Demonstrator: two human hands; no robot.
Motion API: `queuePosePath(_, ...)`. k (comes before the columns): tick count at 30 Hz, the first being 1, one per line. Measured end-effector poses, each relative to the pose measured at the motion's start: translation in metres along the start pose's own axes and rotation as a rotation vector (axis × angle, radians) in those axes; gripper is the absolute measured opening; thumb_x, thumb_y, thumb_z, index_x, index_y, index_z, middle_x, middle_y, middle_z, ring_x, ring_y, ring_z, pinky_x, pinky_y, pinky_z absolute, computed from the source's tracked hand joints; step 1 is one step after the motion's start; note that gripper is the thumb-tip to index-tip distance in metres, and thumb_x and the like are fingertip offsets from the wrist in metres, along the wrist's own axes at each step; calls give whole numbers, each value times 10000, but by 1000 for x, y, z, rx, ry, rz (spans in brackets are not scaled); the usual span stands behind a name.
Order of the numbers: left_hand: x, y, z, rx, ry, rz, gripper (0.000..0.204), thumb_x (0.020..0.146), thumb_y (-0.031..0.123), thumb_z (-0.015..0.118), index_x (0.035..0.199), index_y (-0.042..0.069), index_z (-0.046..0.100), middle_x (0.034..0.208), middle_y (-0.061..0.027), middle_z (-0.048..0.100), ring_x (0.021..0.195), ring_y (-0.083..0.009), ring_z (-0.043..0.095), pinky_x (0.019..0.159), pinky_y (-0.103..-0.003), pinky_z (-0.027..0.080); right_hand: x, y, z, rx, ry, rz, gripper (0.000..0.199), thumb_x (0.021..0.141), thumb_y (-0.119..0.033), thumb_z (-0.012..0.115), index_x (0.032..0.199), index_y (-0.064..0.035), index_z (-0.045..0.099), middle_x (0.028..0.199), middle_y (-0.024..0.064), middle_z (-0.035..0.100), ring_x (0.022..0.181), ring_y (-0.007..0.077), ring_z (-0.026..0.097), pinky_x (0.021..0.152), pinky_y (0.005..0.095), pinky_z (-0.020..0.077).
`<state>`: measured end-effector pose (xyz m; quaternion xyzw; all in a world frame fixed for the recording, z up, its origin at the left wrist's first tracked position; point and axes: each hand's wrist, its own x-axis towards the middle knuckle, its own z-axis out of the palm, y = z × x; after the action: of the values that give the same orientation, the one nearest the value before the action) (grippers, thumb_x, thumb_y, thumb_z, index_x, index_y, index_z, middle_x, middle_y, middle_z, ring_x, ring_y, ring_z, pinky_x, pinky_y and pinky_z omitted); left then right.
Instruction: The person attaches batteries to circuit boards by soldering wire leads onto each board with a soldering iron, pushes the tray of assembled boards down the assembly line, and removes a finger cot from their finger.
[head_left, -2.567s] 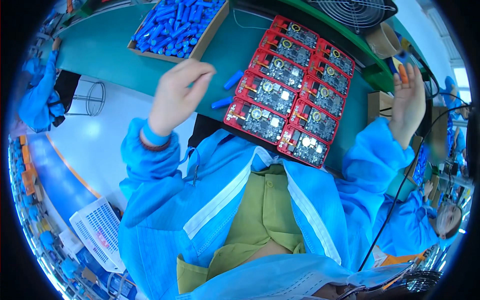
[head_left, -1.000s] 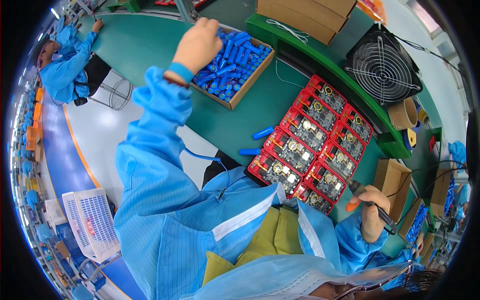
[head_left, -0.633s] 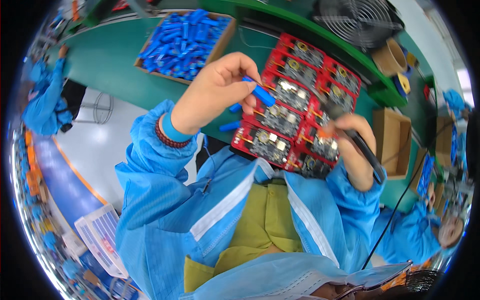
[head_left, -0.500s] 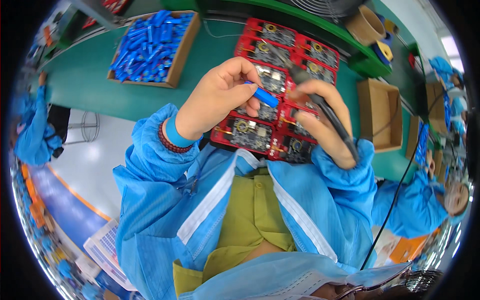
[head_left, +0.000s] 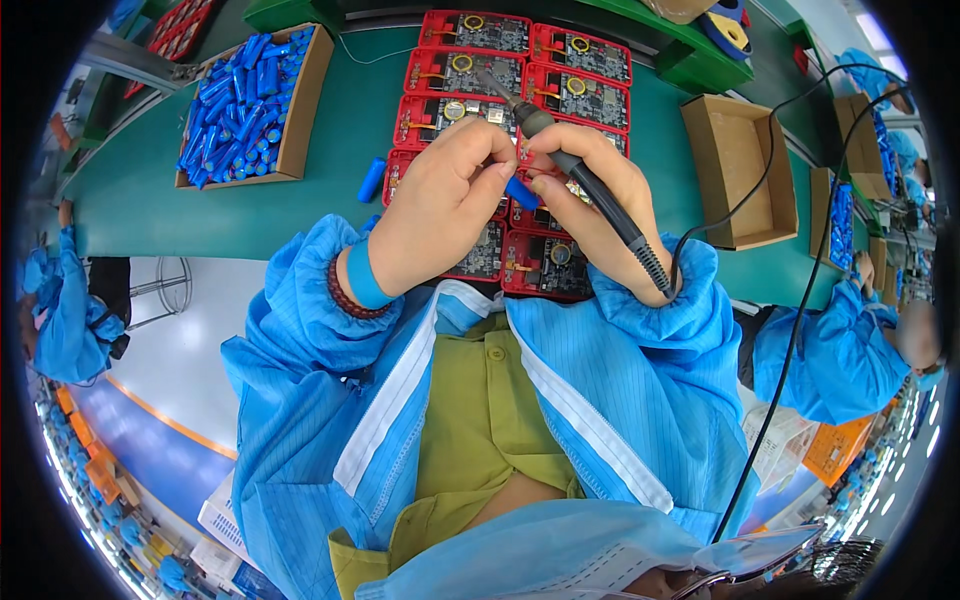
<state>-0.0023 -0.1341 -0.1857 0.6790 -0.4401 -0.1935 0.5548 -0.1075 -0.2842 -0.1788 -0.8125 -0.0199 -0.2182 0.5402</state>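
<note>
My left hand point(head_left: 435, 210) pinches a small blue cylindrical battery point(head_left: 522, 194) between thumb and fingers, above the near part of a block of red trays. My right hand point(head_left: 630, 185) is wrapped round the black handle of a soldering iron point(head_left: 603, 198), whose metal tip points away to the far left. The right thumb and fingertips are close to the battery; whether they touch it I cannot tell. Several red trays point(head_left: 412, 75) hold green-black circuit boards point(head_left: 488, 36), each with a yellow ring part. My hands hide the middle boards. Left of the trays lies a loose blue battery point(head_left: 372, 180).
A cardboard box point(head_left: 308, 105) full of blue batteries point(head_left: 238, 112) stands at the far left. To the right is an open cardboard box point(head_left: 750, 238). The iron's black cable point(head_left: 745, 195) loops past it. A green rack point(head_left: 640, 45) borders the bench. People in blue sit at both sides.
My hands have come closer together, the right moving left toward the battery with the iron. The view has shifted, so the loose battery beside the trays now shows.
</note>
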Motion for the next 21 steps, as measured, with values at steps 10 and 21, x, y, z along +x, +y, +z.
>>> queuePosePath(10,2,14,10,373,52,208,90,823,31,554,879,0,491,822,-176,507,764,-373,522,663,-444,431,-7,2,-9,-101,34,-40,329,761,59,636,1068,-39,571,900,123,611,785,248,616,685,314,495)
queuePosePath(21,2,25,17,451,60,310,81,802,-53,543,846,-1,500,733,-157,479,650,-333,495,571,-398,390,-9,2,-14,-257,56,-257,366,704,33,681,1028,-93,567,821,105,606,722,307,597,612,367,467)
